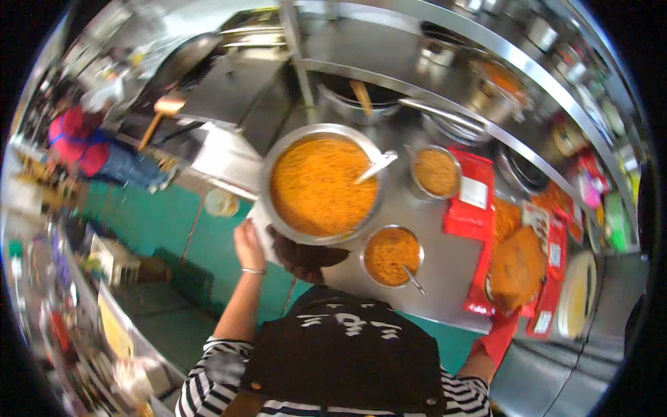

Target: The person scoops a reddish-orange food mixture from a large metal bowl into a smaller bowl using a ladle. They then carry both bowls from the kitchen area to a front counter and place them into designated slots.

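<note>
My left hand (249, 245) is bare, with a bracelet at the wrist; it holds nothing beside the counter edge, near a large metal bowl (268, 208) of orange, grainy food. A white-handled utensil (378, 166) stands in that bowl. At the right, my right hand (506, 319) has a red covering at the wrist and meets a broad orange-brown object (517, 268); blur hides its fingers and grip. A smaller metal bowl (365, 263) of orange food holds a metal spoon (414, 280). Behind it stands a metal container (457, 180) of similar food.
Red packets (469, 221) lie on the steel counter (443, 281). Pots stand under and on a steel shelf (359, 71). A pot (333, 101) holds a wooden utensil. At the far left is a person in red (88, 143). A round tub (221, 203) is left of the counter.
</note>
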`<state>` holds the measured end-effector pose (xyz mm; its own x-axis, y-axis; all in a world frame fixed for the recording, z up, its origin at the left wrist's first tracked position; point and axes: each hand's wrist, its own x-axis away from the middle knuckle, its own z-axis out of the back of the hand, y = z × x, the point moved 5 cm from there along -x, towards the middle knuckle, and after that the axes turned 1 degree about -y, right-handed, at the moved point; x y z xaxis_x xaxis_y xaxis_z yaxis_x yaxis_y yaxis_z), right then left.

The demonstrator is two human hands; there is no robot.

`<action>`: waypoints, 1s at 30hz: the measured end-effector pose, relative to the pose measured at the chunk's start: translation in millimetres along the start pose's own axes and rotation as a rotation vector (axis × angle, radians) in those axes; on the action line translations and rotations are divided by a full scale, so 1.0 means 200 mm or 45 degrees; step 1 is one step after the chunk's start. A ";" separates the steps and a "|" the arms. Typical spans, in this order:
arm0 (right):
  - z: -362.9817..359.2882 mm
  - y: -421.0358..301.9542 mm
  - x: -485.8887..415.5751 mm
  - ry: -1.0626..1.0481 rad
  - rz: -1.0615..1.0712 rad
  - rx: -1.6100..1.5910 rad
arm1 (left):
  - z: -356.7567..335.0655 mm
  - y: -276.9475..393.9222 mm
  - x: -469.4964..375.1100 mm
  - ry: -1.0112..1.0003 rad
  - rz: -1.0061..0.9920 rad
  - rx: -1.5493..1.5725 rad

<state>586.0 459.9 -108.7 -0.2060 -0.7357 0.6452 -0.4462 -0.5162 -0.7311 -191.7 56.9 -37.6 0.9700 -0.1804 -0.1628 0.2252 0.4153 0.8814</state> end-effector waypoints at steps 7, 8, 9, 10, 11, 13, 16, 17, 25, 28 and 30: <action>0.03 -0.12 -0.21 0.144 0.059 0.388 | -0.22 0.11 0.65 -0.537 -0.354 -1.196; 0.03 -0.13 -0.22 0.144 0.061 0.417 | -0.24 0.06 0.65 -0.491 -0.396 -1.261; 0.09 -0.14 -0.20 0.162 0.071 0.412 | -0.29 0.12 0.64 -0.400 -0.550 -1.285; 0.10 -0.15 -0.21 0.170 0.078 0.424 | -0.30 0.15 0.62 -0.430 -0.575 -1.205; 0.11 -0.16 -0.21 0.170 0.078 0.440 | -0.31 0.18 0.60 -0.458 -0.600 -1.123; 0.12 -0.17 -0.20 0.165 0.072 0.451 | -0.27 0.21 0.55 -0.391 -0.719 -0.956; 0.09 -0.19 -0.23 0.126 0.079 0.477 | -0.22 0.22 0.48 -0.395 -0.792 -0.786; 0.10 -0.17 -0.22 0.119 0.078 0.476 | -0.21 0.23 0.45 -0.398 -0.736 -0.772; 0.02 -0.33 -0.23 -0.228 0.245 0.363 | -0.11 0.33 0.32 -0.422 -0.627 -0.724; -0.04 -0.34 -0.05 -0.429 0.326 0.003 | 0.02 0.39 0.31 -0.248 -0.557 -0.633; -0.07 -0.37 0.17 -0.543 0.361 -0.175 | 0.13 0.40 0.28 -0.172 -0.540 -0.571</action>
<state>600.4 480.0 -29.6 0.0251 -0.9658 0.2579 -0.5404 -0.2302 -0.8093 -121.9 56.3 34.8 0.7743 -0.5105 -0.3738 0.6326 0.6110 0.4759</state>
